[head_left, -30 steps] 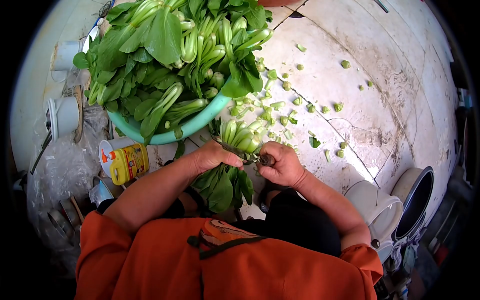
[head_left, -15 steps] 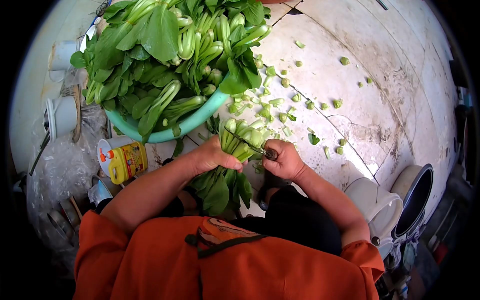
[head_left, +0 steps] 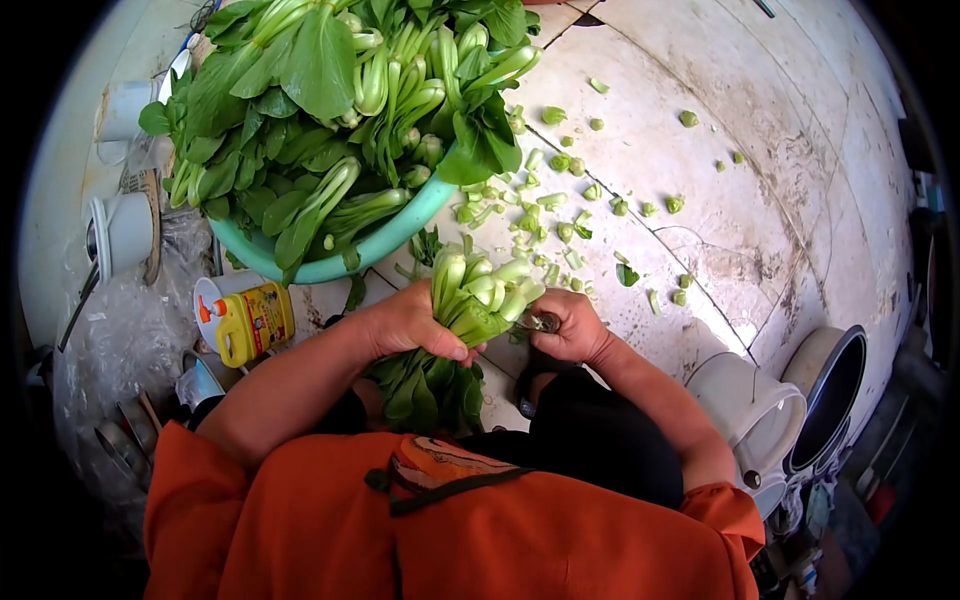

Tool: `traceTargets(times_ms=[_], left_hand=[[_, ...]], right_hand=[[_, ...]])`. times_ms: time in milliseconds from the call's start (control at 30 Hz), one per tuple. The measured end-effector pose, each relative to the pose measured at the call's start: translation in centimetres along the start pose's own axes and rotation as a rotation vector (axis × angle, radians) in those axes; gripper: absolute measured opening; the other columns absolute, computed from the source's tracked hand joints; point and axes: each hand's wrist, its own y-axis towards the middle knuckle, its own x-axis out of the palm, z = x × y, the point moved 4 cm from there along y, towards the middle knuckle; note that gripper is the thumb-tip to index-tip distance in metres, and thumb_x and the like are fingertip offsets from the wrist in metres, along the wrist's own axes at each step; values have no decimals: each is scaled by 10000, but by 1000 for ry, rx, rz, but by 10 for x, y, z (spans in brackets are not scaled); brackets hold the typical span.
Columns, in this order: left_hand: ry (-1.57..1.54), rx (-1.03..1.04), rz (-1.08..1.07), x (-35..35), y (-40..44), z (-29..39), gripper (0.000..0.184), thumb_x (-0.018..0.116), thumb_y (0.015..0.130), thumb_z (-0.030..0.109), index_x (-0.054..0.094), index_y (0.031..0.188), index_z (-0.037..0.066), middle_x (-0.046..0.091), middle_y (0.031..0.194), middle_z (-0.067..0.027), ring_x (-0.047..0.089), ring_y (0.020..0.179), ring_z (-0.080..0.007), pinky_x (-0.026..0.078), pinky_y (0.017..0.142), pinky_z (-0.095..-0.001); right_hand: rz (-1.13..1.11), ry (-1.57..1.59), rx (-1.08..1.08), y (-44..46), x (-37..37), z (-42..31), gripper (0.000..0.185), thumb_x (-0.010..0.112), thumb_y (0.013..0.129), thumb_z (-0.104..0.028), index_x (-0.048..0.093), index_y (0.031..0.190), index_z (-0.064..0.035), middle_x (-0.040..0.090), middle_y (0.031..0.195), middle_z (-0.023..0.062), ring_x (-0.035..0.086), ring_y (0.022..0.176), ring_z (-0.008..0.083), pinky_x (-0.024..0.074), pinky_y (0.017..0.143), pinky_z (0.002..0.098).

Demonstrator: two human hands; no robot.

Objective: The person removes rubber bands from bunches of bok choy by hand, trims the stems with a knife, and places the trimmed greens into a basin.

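My left hand (head_left: 418, 325) is wrapped round a bunch of bok choy (head_left: 470, 295), its pale stem ends up and its leaves hanging below the fist. My right hand (head_left: 570, 328) grips the dark handle of a knife (head_left: 543, 321) close beside the stems; most of the blade is hidden behind the bunch. Just beyond my hands stands a turquoise basin (head_left: 345, 268), heaped with more leafy bok choy (head_left: 300, 120). Cut stem ends (head_left: 550, 200) lie scattered on the floor past the bunch.
White tiled floor (head_left: 720, 230), cracked and stained, spreads ahead. On the left are a yellow jug (head_left: 255, 322), a white tub (head_left: 125, 235) and clear plastic wrapping (head_left: 130, 340). A white bucket (head_left: 745, 410) and a dark-lined pot (head_left: 828, 400) stand at the right.
The knife has gone from across the top of the stems to their right side. A fresh cut end lies on the floor near the basin. The bunch has turned slightly in my left hand.
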Motion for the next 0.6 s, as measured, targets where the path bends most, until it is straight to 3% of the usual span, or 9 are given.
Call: traceTargets(times_ms=[133,267,433,500,600], left_hand=[[42,-82,-72,14,6,-7,497,739,632,88,570,1090,-5,632,880,-112,635,782,-216,536,701,-356],[86,-51,-66,15,9,-6,497,748,633,82,577,1092,-4,638,886,-109,637,799,-207,548,709,-351],[-26,-23,-61,23,7,1,524,765,618,50,576,1105,-4,647,904,-116,648,783,-211,552,719,-352],[-4,-36,-51,20,2,6,559,764,620,35,555,1138,-1,652,917,-124,653,778,-214,554,716,-353],[39,-26,-70,15,-5,16,619,761,621,33,512,1187,8,649,959,-132,656,798,-217,553,725,-350]], right_hand=[[-29,-44,-153,23,4,-23,272,691,734,-183,645,992,-110,627,866,107,621,783,313,527,727,377],[8,-40,-189,25,5,-29,291,695,736,-187,643,1011,-110,638,895,107,625,798,309,524,728,378],[25,83,-67,7,5,13,330,673,699,-150,634,1024,-105,638,888,110,631,815,308,519,740,374],[92,100,-43,-10,10,26,308,654,683,-129,629,989,-95,607,816,111,603,755,304,502,703,366],[175,88,227,-33,7,45,179,646,700,-120,593,855,-50,513,713,117,523,661,278,450,630,345]])
